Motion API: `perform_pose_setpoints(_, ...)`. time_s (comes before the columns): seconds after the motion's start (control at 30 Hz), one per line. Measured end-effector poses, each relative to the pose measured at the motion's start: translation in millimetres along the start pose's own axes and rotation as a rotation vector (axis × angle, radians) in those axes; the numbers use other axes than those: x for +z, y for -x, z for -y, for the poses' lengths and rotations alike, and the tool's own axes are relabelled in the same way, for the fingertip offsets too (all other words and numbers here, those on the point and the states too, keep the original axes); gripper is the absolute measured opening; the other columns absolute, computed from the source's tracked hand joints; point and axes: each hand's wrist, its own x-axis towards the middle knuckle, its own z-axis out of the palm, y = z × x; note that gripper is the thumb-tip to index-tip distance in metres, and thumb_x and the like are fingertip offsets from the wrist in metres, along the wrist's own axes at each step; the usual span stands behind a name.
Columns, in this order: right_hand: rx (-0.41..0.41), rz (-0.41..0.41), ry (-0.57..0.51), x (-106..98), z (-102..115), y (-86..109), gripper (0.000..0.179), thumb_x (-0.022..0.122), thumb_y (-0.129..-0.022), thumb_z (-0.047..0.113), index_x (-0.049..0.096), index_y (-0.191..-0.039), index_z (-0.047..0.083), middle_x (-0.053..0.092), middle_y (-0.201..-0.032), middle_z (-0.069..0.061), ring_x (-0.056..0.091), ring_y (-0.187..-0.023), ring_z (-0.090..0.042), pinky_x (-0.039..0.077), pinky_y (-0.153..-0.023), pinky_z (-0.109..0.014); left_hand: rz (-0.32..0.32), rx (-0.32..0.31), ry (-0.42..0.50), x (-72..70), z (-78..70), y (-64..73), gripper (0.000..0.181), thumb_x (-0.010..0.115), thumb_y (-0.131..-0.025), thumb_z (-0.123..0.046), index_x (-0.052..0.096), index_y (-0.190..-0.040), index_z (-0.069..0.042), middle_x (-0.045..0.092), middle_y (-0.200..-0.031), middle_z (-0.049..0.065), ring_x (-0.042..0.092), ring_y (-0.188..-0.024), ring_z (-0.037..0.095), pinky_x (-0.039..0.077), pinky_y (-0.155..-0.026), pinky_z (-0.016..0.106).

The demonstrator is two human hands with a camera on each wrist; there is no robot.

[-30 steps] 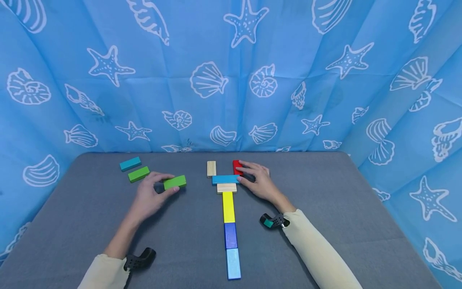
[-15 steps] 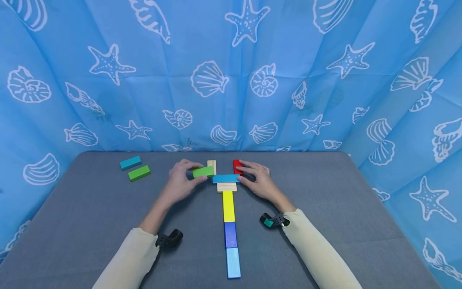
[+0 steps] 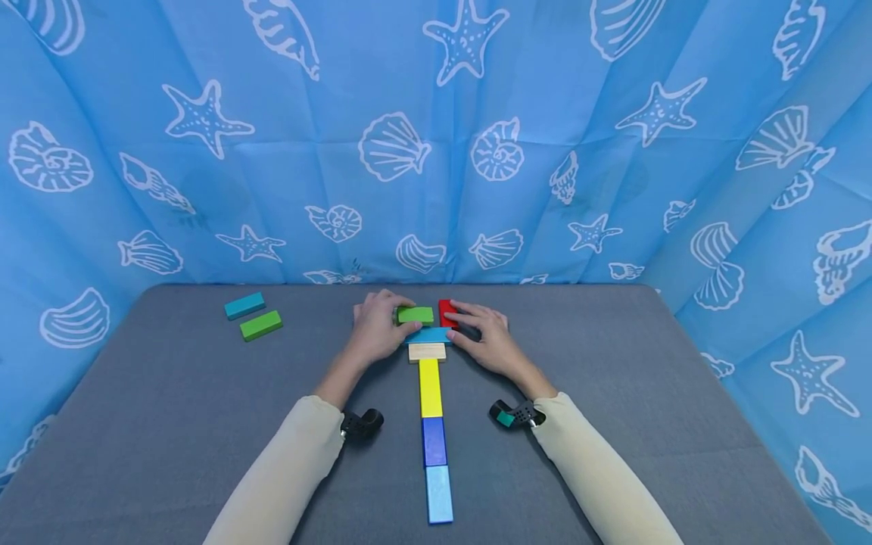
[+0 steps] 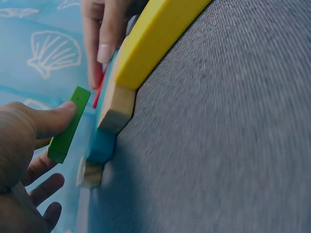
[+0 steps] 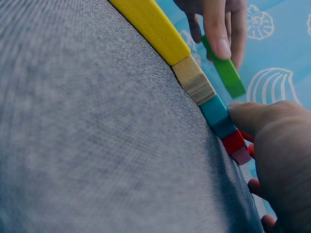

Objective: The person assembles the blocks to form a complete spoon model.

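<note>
My left hand (image 3: 375,331) pinches a green block (image 3: 417,315) between thumb and fingers. In the left wrist view this green block (image 4: 70,127) hangs above the row, apart from it. A teal block (image 3: 429,335) lies crosswise beneath, against a plain wooden block (image 3: 427,352). A second wooden block (image 4: 91,174) stands at the teal block's left end, hidden in the head view. At the other end is a red block (image 3: 446,312). My right hand (image 3: 487,341) rests there, fingertips on the red block and thumb at the teal block's right end.
A yellow block (image 3: 431,387), a dark blue block (image 3: 434,441) and a light blue block (image 3: 439,493) run in line toward me. Another teal block (image 3: 244,305) and a green block (image 3: 261,325) lie at the table's back left. A shell-patterned curtain (image 3: 286,182) hangs behind the table (image 3: 170,424).
My left hand has carried the green block rightward from the left side to above the teal block, over the left wooden block. My right hand has stayed by the red block.
</note>
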Motion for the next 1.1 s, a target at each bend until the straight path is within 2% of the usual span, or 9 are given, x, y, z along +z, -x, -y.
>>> perform_pose_setpoints(0.4, -0.005, -0.004, -0.004, 0.4, -1.4, -0.9, 0.043, 0.069, -0.098, 0.029, 0.065, -0.138, 0.012, 0.049, -0.153, -0.007, 0.039, -0.142, -0.034, 0.017, -0.112, -0.061, 0.015, 0.017, -0.042, 18.1, -3.8, -7.7, 0.037, 0.077, -0.092, -0.031, 0.073, -0.123, -0.013, 0.063, -0.119, 0.008, 0.047, -0.124, 0.031, 0.026, -0.107, 0.059)
perform_pose_setpoints(0.9, -0.003, 0.002, 0.002, 0.3, -1.3, 0.0, 0.043, 0.069, -0.098, 0.029, 0.065, -0.137, 0.012, 0.049, -0.154, -0.006, 0.039, -0.143, -0.033, 0.018, -0.112, -0.061, 0.032, 0.049, -0.026, 21.6, 2.4, -9.2, 0.035, 0.076, -0.093, -0.031, 0.073, -0.124, -0.014, 0.066, -0.12, 0.005, 0.044, -0.134, 0.03, 0.018, -0.113, 0.06)
perform_pose_setpoints(1.1, -0.004, 0.005, 0.002, 0.1, -0.9, -0.3, 0.043, 0.069, -0.099, 0.029, 0.065, -0.138, 0.012, 0.049, -0.154, -0.006, 0.039, -0.143, -0.032, 0.018, -0.113, -0.06, 0.026, 0.041, -0.003, 21.7, 3.0, -7.4, 0.036, 0.076, -0.093, -0.031, 0.073, -0.124, -0.013, 0.067, -0.127, 0.007, 0.036, -0.144, 0.03, 0.013, -0.117, 0.061)
